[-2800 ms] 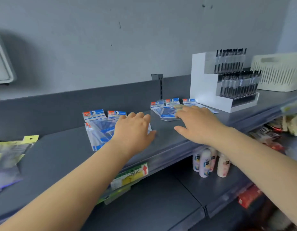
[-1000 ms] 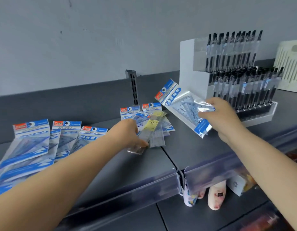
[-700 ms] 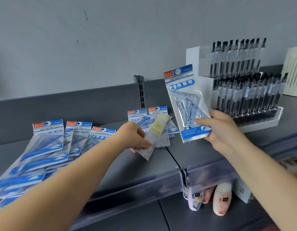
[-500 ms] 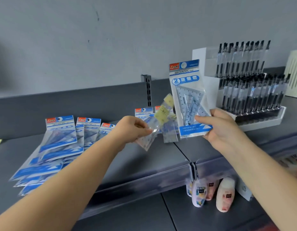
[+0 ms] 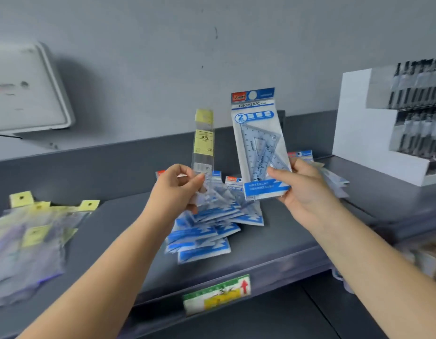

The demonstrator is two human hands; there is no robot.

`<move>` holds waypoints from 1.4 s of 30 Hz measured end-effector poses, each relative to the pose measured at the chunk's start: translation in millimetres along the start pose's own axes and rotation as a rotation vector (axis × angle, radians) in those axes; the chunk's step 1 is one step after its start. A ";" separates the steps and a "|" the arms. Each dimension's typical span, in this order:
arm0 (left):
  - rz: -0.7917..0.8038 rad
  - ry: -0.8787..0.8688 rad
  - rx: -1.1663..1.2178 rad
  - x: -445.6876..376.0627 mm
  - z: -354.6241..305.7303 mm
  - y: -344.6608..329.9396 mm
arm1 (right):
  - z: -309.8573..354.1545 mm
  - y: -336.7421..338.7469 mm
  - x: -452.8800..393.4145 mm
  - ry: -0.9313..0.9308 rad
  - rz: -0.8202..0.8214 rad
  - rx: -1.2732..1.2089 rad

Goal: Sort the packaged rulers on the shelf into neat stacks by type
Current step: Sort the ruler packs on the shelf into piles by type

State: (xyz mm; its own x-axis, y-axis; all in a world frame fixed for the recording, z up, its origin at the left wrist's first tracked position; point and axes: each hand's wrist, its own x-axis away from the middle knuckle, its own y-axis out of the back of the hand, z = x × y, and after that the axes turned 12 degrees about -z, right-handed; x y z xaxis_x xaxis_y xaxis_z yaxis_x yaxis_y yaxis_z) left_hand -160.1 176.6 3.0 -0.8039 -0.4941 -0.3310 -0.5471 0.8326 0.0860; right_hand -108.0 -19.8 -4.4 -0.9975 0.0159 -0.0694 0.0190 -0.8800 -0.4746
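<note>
My left hand (image 5: 176, 185) pinches the bottom of a narrow clear straight-ruler pack with a yellow label (image 5: 203, 140), held upright above the shelf. My right hand (image 5: 301, 185) grips the lower edge of a blue-and-white "Geometric" triangle-ruler pack (image 5: 257, 140), also upright. Below both hands a fanned heap of blue triangle-ruler packs (image 5: 207, 223) lies on the grey shelf (image 5: 273, 243). A blurred pile of yellow-tabbed straight-ruler packs (image 5: 28, 238) lies at the left. A few more blue packs (image 5: 332, 174) show behind my right hand.
A white tiered pen display (image 5: 393, 123) stands at the right on the shelf. A white board (image 5: 26, 89) leans on the grey wall at the left. A green-and-yellow price label (image 5: 217, 294) hangs on the shelf's front edge.
Both hands have lifted their packs upright; the straight ruler has swung from tilted to vertical. My view has panned left, bringing the yellow-tabbed pile and the board into sight.
</note>
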 end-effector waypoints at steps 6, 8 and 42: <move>-0.043 -0.024 0.036 -4.5 12.9 63.6 | -25.9 -60.6 14.5 0.041 -0.066 0.024; -0.047 -0.026 0.054 -4.9 16.7 79.6 | -29.7 -74.7 15.0 0.090 -0.094 0.223; -0.283 0.002 -0.344 4.1 18.0 335.9 | -112.7 -272.1 176.2 1.014 0.367 1.647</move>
State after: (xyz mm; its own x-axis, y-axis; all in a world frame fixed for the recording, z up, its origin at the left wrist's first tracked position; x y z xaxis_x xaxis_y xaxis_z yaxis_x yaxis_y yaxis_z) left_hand -342.9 458.8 13.6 -0.6117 -0.6910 -0.3851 -0.7911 0.5330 0.3003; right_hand -281.2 276.0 13.6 -0.5499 -0.5452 -0.6327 -0.4871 -0.4061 0.7732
